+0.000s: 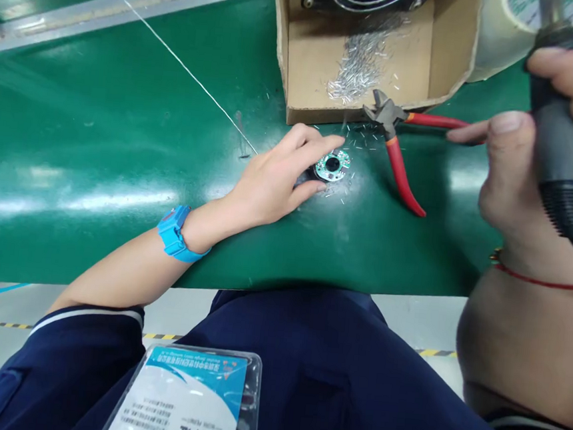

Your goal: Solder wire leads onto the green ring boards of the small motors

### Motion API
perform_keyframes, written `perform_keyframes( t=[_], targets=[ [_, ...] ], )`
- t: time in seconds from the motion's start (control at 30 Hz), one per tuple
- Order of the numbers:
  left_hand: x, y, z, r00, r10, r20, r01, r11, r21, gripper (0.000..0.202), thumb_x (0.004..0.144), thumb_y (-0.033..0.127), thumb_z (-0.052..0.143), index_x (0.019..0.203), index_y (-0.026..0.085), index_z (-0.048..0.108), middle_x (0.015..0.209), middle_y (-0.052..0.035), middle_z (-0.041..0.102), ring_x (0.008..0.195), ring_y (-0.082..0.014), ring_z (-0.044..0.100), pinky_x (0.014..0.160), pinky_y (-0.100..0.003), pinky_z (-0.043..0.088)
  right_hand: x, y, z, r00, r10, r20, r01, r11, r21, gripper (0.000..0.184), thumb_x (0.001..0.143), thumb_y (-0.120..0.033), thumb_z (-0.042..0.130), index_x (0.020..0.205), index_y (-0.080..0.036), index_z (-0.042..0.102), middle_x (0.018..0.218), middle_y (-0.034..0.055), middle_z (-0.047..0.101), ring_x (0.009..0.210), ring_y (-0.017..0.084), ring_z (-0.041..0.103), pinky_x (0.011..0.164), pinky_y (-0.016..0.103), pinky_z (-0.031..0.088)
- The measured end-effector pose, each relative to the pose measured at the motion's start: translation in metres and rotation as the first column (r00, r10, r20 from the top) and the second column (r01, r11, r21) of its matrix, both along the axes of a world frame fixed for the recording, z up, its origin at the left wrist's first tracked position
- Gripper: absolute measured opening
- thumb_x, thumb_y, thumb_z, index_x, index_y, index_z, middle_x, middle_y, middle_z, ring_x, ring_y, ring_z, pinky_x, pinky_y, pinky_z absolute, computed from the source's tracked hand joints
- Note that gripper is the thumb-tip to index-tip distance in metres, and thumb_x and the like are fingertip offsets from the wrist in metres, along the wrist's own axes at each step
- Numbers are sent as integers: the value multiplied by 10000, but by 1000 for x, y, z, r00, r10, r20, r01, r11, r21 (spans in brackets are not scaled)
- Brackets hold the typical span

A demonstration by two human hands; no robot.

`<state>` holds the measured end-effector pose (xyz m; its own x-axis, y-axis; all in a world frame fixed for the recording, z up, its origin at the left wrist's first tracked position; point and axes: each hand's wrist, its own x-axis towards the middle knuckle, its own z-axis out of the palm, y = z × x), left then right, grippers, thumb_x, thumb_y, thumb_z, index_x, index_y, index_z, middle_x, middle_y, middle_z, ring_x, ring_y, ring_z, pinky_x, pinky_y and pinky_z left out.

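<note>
Fingers of your left hand pin the small round circuit board flat on the green bench, fingertip and thumb loosely closed around its rim — likely to stop it sliding. Your right hand, raised near the bench's right edge, is wrapped firmly round a soldering iron; its tip is out of view. Red-handled cutters lie just beside the board, and a cardboard box of clipped leads stands behind — loose snippets litter the surface around the board.
</note>
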<state>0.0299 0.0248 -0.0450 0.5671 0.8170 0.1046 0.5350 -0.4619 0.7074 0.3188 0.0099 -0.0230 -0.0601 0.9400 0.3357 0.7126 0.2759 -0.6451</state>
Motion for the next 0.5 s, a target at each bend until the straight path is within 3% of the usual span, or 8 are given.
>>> perform_keyframes(
  t=[0.03,0.1,0.17,0.23,0.27,0.37,0.5],
  targets=[
    [1,0,1,1000,-4,-4,4,1000,-5,438,911,215,665,1325,296,550,1316,-52,615,1242,-259,614,992,-406,558,0,2,-4,1000,17,0,-17,999,28,393,1004,-362,525,1392,-359,586,1338,59,636,948,169,754,856,354,588],
    [2,-2,3,1000,-3,18,4,1000,-16,393,902,188,671,1274,275,576,1297,-52,646,1255,-261,614,985,-395,559,0,2,-14,997,75,37,-77,994,71,465,971,-405,580,1425,-315,535,1359,104,604,1138,232,712,979,422,572],
    [3,-3,6,999,10,52,-9,1000,-27,389,893,172,685,1255,261,576,1247,-53,675,1241,-257,629,965,-377,562,0,1,-25,979,137,151,-147,988,52,814,820,-572,733,1492,-240,417,1473,187,497,1404,357,530,1146,586,455],
    [4,-6,8,997,31,73,-28,999,-31,392,889,183,704,1249,257,565,1186,-49,689,1217,-252,645,944,-363,562,1,1,-34,946,142,291,-143,990,-16,1081,639,-668,831,1489,-181,374,1519,246,433,1450,445,441,1150,701,382],
    [4,-7,9,996,40,77,-38,999,-29,388,889,202,715,1240,257,560,1161,-46,690,1209,-250,648,934,-359,561,1,0,-37,932,109,347,-100,994,-44,1064,612,-649,849,1453,-171,406,1479,244,479,1397,454,490,1113,719,400],
    [5,-9,12,994,64,86,-63,998,-19,360,887,274,742,1195,256,557,1125,-42,683,1184,-246,653,913,-356,560,3,-3,-39,931,35,363,-6,997,-80,706,695,-445,781,1300,-189,522,1273,162,627,1180,375,639,984,633,514],
    [5,-10,13,991,67,113,-67,998,-7,329,877,304,765,1134,247,568,1097,-37,674,1092,-226,679,886,-352,568,1,-15,-26,954,127,272,-120,992,-44,482,766,-330,631,1234,-242,560,1062,72,671,909,233,687,791,428,571]
  ],
)
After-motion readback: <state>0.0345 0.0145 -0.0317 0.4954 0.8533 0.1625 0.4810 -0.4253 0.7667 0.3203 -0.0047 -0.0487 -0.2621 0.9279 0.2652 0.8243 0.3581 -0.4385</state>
